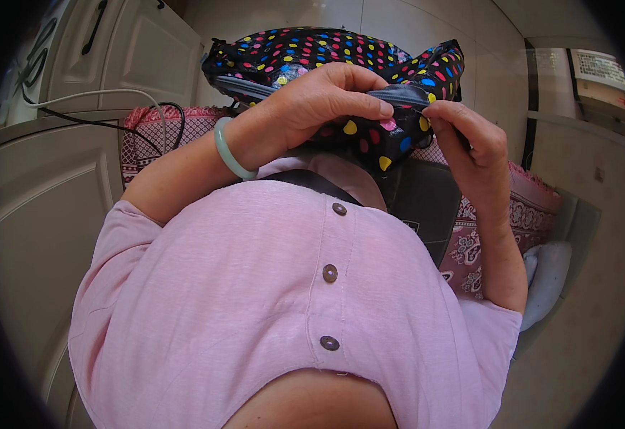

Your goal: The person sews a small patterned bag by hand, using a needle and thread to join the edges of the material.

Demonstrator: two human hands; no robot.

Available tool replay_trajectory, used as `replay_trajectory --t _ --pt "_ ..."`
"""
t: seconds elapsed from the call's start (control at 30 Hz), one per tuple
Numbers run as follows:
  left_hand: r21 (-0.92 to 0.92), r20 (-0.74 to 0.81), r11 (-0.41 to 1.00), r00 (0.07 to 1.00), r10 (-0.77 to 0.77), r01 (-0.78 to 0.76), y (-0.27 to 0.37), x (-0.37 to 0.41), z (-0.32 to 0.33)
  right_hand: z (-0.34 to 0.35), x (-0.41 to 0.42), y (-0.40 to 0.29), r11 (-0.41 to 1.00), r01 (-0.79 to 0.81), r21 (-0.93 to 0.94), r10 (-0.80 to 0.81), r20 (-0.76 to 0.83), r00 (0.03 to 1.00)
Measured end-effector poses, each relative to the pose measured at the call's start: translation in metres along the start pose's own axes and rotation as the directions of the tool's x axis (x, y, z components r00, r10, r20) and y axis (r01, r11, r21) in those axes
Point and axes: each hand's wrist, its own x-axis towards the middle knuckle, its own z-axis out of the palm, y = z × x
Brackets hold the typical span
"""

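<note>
A black bag [334,51] with multicoloured polka dots and a glossy surface lies in front of me. A grey zipper [401,95] runs along its near edge, and another stretch of it shows left of my wrist. My left hand [323,96], with a pale green bangle [231,149] on the wrist, grips the zipper edge between thumb and fingers. At the zipper's right end, my right hand [470,134] pinches the bag's edge between thumb and index finger. Whether a zipper pull is between those fingertips is hidden.
Beneath the bag lies a fringed, patterned red-and-white cloth [473,252], with a dark panel [422,201] on it. White cabinets [49,204] stand at left, where a white cable [103,92] and a black cable [92,123] hang. A pale bag-like object [548,279] is at right.
</note>
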Motion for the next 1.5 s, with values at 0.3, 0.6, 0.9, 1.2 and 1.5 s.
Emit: replay_trajectory --t 0.3,0.6,0.9,1.2,1.5 --pt "0.145 -0.046 0.989 0.998 0.050 -0.043 0.003 -0.006 0.011 0.007 -0.002 -0.003 0.996 0.026 -0.090 -0.020 0.071 0.997" --pt "0.361 -0.028 0.929 0.995 0.092 -0.076 0.003 -0.010 0.014 0.026 -0.007 -0.007 0.989 0.019 -0.146 -0.018 0.007 1.000" --pt "0.244 0.059 0.968 0.998 0.038 -0.051 0.008 -0.011 0.007 0.007 -0.004 0.000 0.976 -0.097 0.197 0.078 0.102 0.992" --pt "0.171 0.095 0.984 0.995 0.028 -0.044 0.000 -0.009 -0.001 0.014 -0.003 0.013 0.910 -0.110 0.400 0.049 0.159 0.986" --pt "0.112 0.126 0.994 0.992 -0.007 -0.007 -0.004 -0.006 -0.006 0.017 0.001 0.023 0.858 -0.149 0.491 0.025 0.250 0.968"
